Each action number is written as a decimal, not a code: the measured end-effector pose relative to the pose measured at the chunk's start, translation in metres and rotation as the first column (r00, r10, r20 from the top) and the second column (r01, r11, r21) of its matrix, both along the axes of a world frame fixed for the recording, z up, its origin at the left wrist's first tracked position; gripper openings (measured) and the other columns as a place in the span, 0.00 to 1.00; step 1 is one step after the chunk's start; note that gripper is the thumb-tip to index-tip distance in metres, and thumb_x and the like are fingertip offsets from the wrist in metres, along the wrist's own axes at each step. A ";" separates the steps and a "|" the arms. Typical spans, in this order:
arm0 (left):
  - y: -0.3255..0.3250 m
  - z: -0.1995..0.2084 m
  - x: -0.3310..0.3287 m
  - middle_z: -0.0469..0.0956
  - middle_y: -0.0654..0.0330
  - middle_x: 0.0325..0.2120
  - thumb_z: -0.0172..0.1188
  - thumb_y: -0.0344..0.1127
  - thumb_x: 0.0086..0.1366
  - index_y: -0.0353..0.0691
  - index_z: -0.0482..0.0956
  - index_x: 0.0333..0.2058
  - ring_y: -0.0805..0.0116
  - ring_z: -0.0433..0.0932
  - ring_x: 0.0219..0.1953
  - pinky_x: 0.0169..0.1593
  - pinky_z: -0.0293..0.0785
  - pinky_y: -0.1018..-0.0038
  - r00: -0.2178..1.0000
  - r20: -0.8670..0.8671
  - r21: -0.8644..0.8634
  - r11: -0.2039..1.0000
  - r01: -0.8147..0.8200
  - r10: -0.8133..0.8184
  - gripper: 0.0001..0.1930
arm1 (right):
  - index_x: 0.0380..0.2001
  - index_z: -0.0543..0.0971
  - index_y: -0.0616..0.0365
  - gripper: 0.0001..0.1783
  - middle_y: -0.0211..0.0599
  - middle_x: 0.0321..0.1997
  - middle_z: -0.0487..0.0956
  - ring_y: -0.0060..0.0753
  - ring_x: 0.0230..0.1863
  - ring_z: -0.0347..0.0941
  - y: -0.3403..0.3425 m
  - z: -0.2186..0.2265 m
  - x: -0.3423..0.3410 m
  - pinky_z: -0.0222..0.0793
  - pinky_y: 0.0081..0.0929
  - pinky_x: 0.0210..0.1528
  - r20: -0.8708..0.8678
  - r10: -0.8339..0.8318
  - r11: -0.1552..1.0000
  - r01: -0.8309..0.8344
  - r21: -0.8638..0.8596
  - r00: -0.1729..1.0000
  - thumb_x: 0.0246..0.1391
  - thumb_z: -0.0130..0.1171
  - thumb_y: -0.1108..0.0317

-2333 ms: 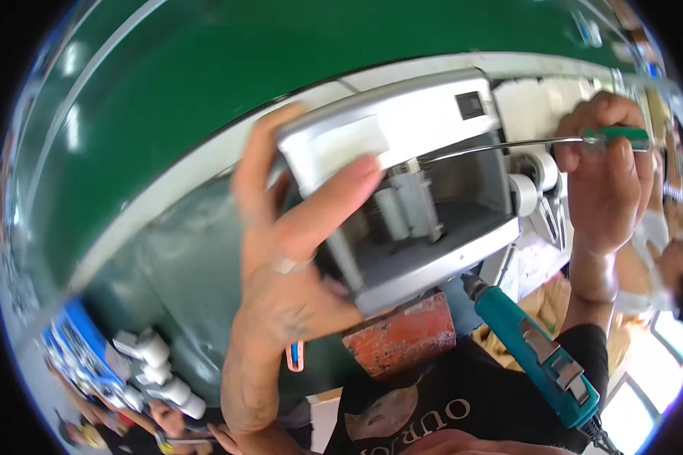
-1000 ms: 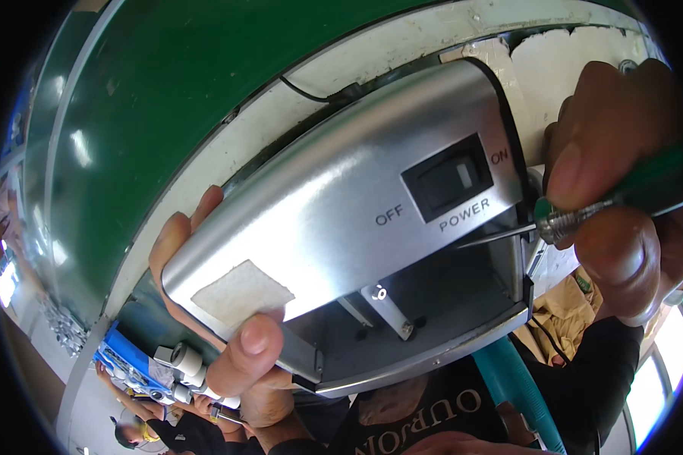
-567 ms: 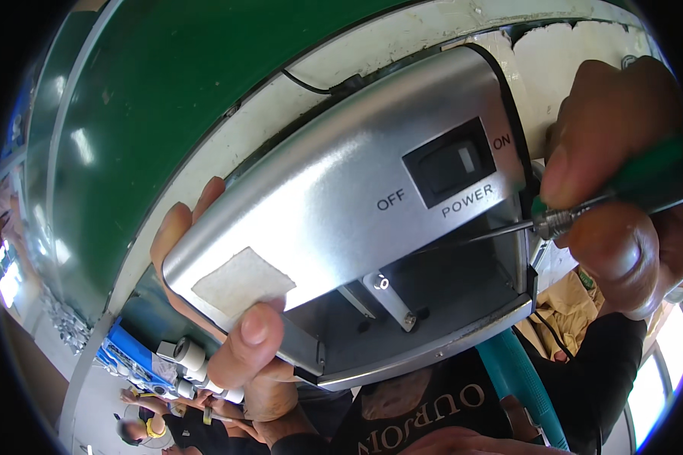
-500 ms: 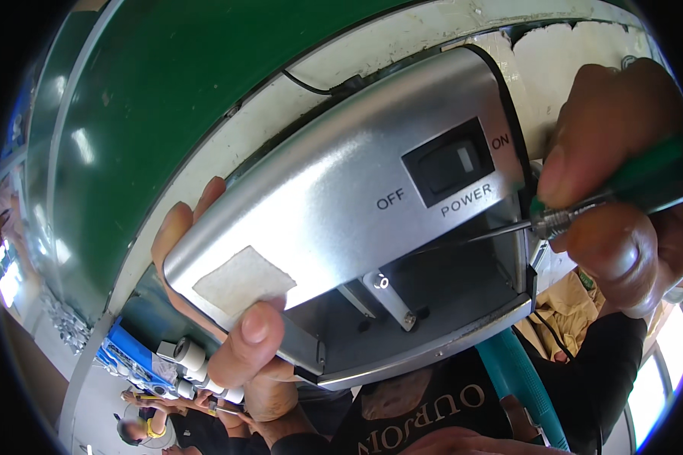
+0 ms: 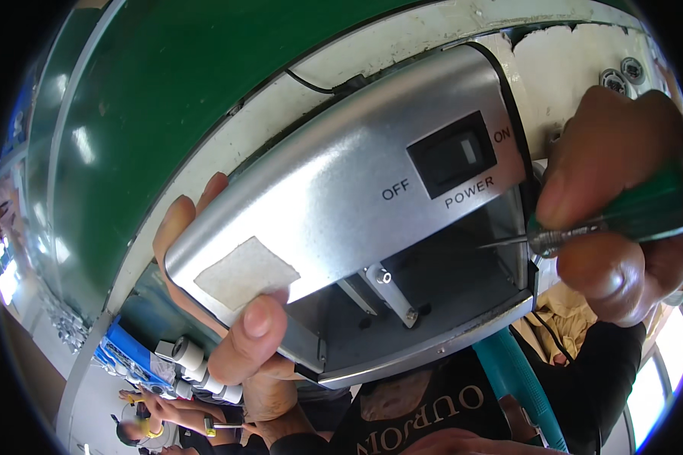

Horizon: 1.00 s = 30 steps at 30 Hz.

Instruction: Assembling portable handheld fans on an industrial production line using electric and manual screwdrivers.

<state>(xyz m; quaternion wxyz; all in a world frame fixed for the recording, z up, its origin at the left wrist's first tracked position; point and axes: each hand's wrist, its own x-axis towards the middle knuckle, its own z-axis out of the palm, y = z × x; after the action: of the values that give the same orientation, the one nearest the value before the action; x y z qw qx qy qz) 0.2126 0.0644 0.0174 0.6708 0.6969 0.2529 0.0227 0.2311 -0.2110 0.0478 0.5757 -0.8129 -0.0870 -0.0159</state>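
Observation:
My left hand (image 5: 252, 334) grips the left end of a brushed silver metal housing (image 5: 319, 205), thumb on the front and fingers behind. A black rocker switch (image 5: 454, 155) is set in its face, near the right end. A pale square patch (image 5: 247, 274) sticks beside my thumb. Below the face, the housing opens onto a dark cavity with a small metal bracket and screw (image 5: 385, 278) inside. My right hand (image 5: 615, 159) is closed round a green-handled screwdriver (image 5: 645, 203), its thin shaft reaching into the cavity's right side. The shaft's tip is hard to make out in the dark.
A green work surface (image 5: 190, 83) with a pale edge stretches behind the housing. A black cable (image 5: 307, 83) lies there. Lower left are a blue tray (image 5: 133, 356) and white cylinders (image 5: 190, 355). Round metal parts (image 5: 631, 70) sit at upper right. Another person (image 5: 140, 428) works at lower left.
My right hand and the screwdriver have dropped a little, and the shaft now points at a flatter angle. The housing has shifted very slightly right. The other person's arms have moved.

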 end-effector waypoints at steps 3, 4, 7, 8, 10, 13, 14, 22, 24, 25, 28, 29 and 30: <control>-0.004 -0.001 -0.002 0.63 0.40 0.65 0.75 0.66 0.38 0.30 0.57 0.69 0.39 0.64 0.69 0.71 0.60 0.46 0.999 0.025 -0.014 0.999 -0.040 0.040 0.66 | 0.42 0.76 0.60 0.28 0.35 0.32 0.73 0.23 0.24 0.72 -0.004 -0.006 0.014 0.66 0.21 0.24 0.007 -0.002 1.000 0.002 -0.013 1.000 0.61 0.66 0.43; -0.006 0.002 -0.001 0.64 0.40 0.64 0.75 0.66 0.38 0.30 0.57 0.69 0.39 0.64 0.68 0.70 0.61 0.46 0.999 0.020 -0.013 0.999 -0.042 0.042 0.66 | 0.42 0.76 0.60 0.28 0.35 0.32 0.73 0.23 0.24 0.72 -0.003 -0.005 0.013 0.66 0.21 0.24 0.006 -0.001 1.000 0.001 -0.015 1.000 0.61 0.66 0.43; 0.003 0.003 -0.007 0.63 0.38 0.65 0.76 0.64 0.43 0.30 0.57 0.69 0.39 0.65 0.68 0.70 0.62 0.47 0.999 0.032 -0.035 0.999 -0.020 0.021 0.63 | 0.42 0.76 0.60 0.28 0.36 0.32 0.73 0.23 0.24 0.72 0.020 0.002 0.008 0.66 0.20 0.24 0.020 0.007 1.000 -0.006 -0.023 1.000 0.60 0.66 0.43; 0.007 -0.011 -0.004 0.63 0.37 0.65 0.76 0.62 0.42 0.30 0.57 0.69 0.38 0.66 0.67 0.70 0.62 0.46 0.993 0.117 -0.018 0.999 -0.028 0.030 0.62 | 0.42 0.77 0.60 0.28 0.36 0.32 0.74 0.23 0.24 0.73 0.003 -0.004 0.012 0.66 0.20 0.24 0.036 0.012 1.000 -0.011 -0.027 0.999 0.60 0.66 0.43; -0.004 -0.003 -0.001 0.65 0.35 0.64 0.75 0.60 0.41 0.30 0.58 0.69 0.38 0.66 0.67 0.70 0.62 0.46 0.993 0.093 -0.057 0.996 -0.066 0.071 0.62 | 0.42 0.77 0.60 0.29 0.36 0.32 0.74 0.23 0.24 0.73 0.016 0.006 0.008 0.67 0.20 0.24 0.007 -0.008 0.998 0.009 -0.059 1.000 0.60 0.66 0.42; -0.003 -0.001 0.000 0.66 0.34 0.63 0.75 0.64 0.43 0.28 0.58 0.69 0.41 0.69 0.65 0.68 0.64 0.49 0.997 0.058 -0.058 0.997 -0.048 0.051 0.63 | 0.42 0.77 0.60 0.29 0.36 0.32 0.74 0.23 0.24 0.73 0.007 0.000 0.016 0.67 0.20 0.23 0.044 0.001 0.998 0.002 -0.060 0.999 0.60 0.67 0.42; 0.006 -0.014 -0.003 0.67 0.35 0.62 0.75 0.65 0.42 0.26 0.58 0.68 0.42 0.70 0.64 0.67 0.65 0.49 0.987 0.159 0.003 0.999 -0.038 0.037 0.64 | 0.42 0.77 0.61 0.29 0.36 0.32 0.74 0.23 0.24 0.73 0.019 0.002 0.017 0.67 0.20 0.23 0.021 -0.005 0.998 0.006 -0.065 1.000 0.60 0.67 0.42; 0.060 -0.036 0.000 0.64 0.35 0.63 0.74 0.51 0.55 0.36 0.68 0.61 0.39 0.71 0.61 0.63 0.72 0.47 0.715 0.515 0.426 0.865 0.267 -0.474 0.41 | 0.46 0.75 0.58 0.27 0.37 0.33 0.74 0.21 0.22 0.71 0.041 0.014 0.001 0.67 0.19 0.24 0.054 0.085 0.982 -0.075 -0.171 0.995 0.67 0.58 0.41; 0.055 -0.026 0.001 0.62 0.32 0.63 0.82 0.45 0.50 0.43 0.69 0.62 0.37 0.70 0.62 0.64 0.72 0.47 0.496 0.566 0.576 0.747 0.332 -0.658 0.43 | 0.52 0.74 0.60 0.23 0.35 0.35 0.73 0.21 0.27 0.68 0.048 0.032 0.000 0.65 0.18 0.27 -0.012 -0.162 0.986 0.162 0.043 0.987 0.72 0.50 0.49; 0.055 -0.019 0.002 0.61 0.32 0.64 0.87 0.48 0.38 0.42 0.70 0.63 0.37 0.70 0.63 0.65 0.70 0.49 0.515 0.537 0.562 0.739 0.371 -0.668 0.53 | 0.58 0.72 0.62 0.20 0.34 0.38 0.72 0.21 0.31 0.66 0.048 0.040 0.000 0.63 0.16 0.31 -0.150 -0.401 0.877 0.426 0.221 0.904 0.78 0.42 0.57; 0.028 -0.003 -0.002 0.65 0.40 0.65 0.89 0.51 0.30 0.40 0.73 0.64 0.47 0.71 0.66 0.69 0.66 0.55 0.592 0.460 0.581 0.729 0.363 -0.662 0.59 | 0.59 0.70 0.69 0.25 0.28 0.29 0.69 0.22 0.28 0.59 -0.043 0.042 0.015 0.53 0.21 0.31 -0.047 0.141 0.917 -0.113 0.383 0.989 0.77 0.35 0.57; 0.028 0.002 0.002 0.66 0.43 0.66 0.90 0.48 0.30 0.44 0.74 0.64 0.49 0.70 0.66 0.69 0.65 0.56 0.614 0.392 0.641 0.682 0.352 -0.685 0.57 | 0.59 0.70 0.70 0.25 0.29 0.30 0.69 0.23 0.30 0.59 -0.049 0.043 0.014 0.54 0.22 0.34 0.007 0.012 0.924 -0.014 0.381 1.000 0.77 0.38 0.58; 0.029 0.002 0.006 0.70 0.48 0.64 0.85 0.55 0.41 0.49 0.74 0.64 0.52 0.70 0.65 0.67 0.66 0.59 0.623 0.403 0.614 0.703 0.360 -0.671 0.50 | 0.59 0.70 0.71 0.24 0.29 0.31 0.70 0.25 0.33 0.59 -0.055 0.048 0.010 0.55 0.23 0.36 0.055 -0.112 0.916 0.082 0.393 0.992 0.76 0.41 0.58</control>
<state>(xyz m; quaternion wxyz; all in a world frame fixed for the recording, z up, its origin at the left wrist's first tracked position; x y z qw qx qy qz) 0.2186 0.0934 0.0198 0.4970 0.8367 -0.2058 0.1030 0.2413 -0.2663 0.0959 0.7205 -0.6843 -0.0636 -0.0925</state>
